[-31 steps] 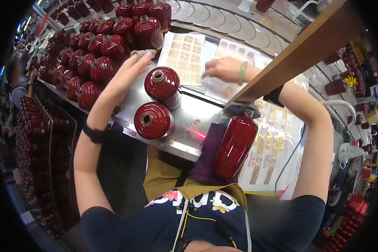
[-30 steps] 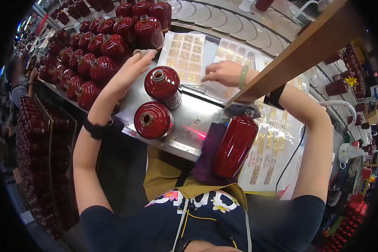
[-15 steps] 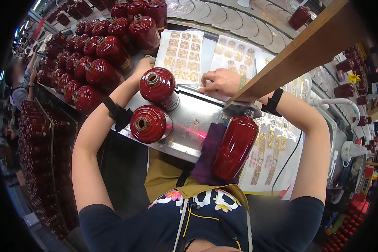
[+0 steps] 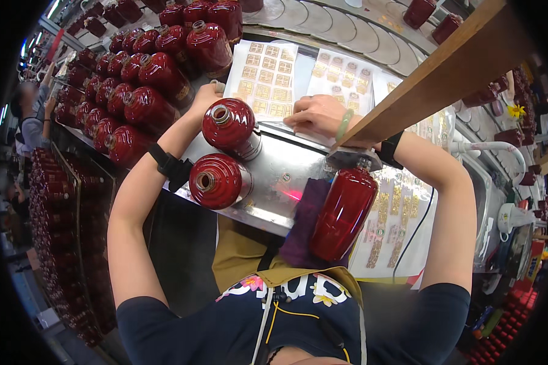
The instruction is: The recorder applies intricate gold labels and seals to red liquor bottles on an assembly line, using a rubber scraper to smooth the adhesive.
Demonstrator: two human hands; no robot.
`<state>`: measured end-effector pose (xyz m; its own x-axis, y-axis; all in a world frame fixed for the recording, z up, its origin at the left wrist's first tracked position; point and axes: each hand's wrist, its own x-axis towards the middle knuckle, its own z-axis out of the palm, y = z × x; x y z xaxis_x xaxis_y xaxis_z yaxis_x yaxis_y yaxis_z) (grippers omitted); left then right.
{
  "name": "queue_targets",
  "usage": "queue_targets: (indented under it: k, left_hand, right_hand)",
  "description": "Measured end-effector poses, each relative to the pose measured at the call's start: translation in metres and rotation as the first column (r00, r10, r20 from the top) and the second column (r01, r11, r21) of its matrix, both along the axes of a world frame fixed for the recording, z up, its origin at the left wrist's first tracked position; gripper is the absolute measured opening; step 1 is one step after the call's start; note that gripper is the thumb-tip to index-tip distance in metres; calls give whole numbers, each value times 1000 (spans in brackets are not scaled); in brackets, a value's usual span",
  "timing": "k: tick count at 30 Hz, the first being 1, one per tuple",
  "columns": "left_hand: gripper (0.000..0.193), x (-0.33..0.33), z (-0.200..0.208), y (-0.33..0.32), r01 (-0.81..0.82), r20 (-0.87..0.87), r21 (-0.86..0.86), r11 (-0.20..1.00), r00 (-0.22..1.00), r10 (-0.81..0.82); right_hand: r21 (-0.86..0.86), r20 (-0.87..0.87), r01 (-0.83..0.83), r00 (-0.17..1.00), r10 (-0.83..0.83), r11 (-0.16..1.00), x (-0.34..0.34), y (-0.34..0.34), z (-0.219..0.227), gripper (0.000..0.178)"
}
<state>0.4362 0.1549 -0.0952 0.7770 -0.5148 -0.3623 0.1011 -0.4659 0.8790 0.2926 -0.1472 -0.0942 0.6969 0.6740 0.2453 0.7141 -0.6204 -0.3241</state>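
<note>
Label sheets: two white sheets carrying rows of small gold stickers, lying flat side by side at the far edge of the metal desk point(image 4: 286, 176). Left label sheet point(image 4: 263, 79) sits beyond the upright bottles; right label sheet point(image 4: 347, 76) lies just beside it, toward the wooden beam point(image 4: 444, 67).

Right hand point(image 4: 319, 115): resting on the near edge of the sheets, fingers bent down against the paper; whether a sticker is pinched between them cannot be told. Green bangle and a dark band on that wrist.

Left hand point(image 4: 206, 96): reached behind the farther red bottle point(image 4: 230, 126), beside the left sheet's corner; fingers mostly hidden, so their grip cannot be told. Black watch on that forearm.

Nearer red bottle point(image 4: 216, 180): glossy, round-shouldered, open neck facing the camera, standing on the desk close to the farther one.

Third red bottle point(image 4: 344, 214): longer in outline, at the desk's near edge, under the beam, next to a purple cloth point(image 4: 304, 222).

Stock of red bottles point(image 4: 146, 79): many of the same kind packed in rows to the person's left, reaching to the far side.

More gold label sheets point(image 4: 396, 225): hanging or lying below the desk edge on the right.

Another person point(image 4: 33, 115): at far left, blurred.
</note>
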Motion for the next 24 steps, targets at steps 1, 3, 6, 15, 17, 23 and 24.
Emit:
queue_targets:
  k: [1, 3, 6, 15, 17, 23, 24]
  left_hand:
    - [45, -2, 3, -3, -10, 0, 5, 1000, 1000, 10]
    - [45, -4, 7, -5, -18, 0, 10, 1000, 1000, 18]
    - [47, -7, 12, -4, -17, 14, 49, 999, 1000, 16]
    - [35, -17, 31, 5, -91, 51, 7, 996, 995, 91]
    - [32, -23, 32, 9, -112, 208, 68, 991, 973, 96]
    - [23, -40, 52, 20, -173, 397, -227, 958, 882, 253]
    - [23, -49, 64, 24, -187, 366, -294, 937, 884, 291]
  right_hand:
    - [6, -22, 30, 999, -30, 1000, 1, 1, 1, 16]
    - [11, -44, 61, 997, -60, 998, 2, 3, -1, 16]
    - [93, -139, 157, 980, -144, 983, 4, 7, -6, 16]
    - [280, -214, 381, 920, -329, 881, 3, -13, 31, 11]
    - [341, -168, 383, 923, -346, 858, -5, -29, 36, 10]
    - [248, -42, 661, 737, -674, 708, -103, -81, 63, 18]
    - [256, -120, 745, 656, -745, 616, -125, -83, 71, 15]
